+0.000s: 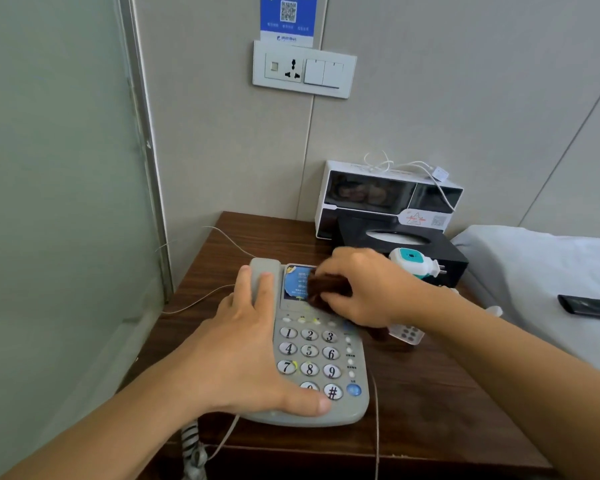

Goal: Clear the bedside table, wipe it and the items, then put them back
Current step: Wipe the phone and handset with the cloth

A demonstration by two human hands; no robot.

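**Wiping the phone on the bedside worktop**

Sitting near the front edge of the dark wooden worktop, the grey desk phone lies under both hands. The left hand rests on it with straight fingers along the handset and the thumb lying across the lowest row of keys. The right hand grips a bunched brown cloth and presses it on the blue label above the keypad. Just right of the phone, partly under the right wrist, lies a small white remote. Behind stand a black tissue box, a white-and-teal plug-in device leaning on it, and a white box against the wall. A bed adjoins on the right.
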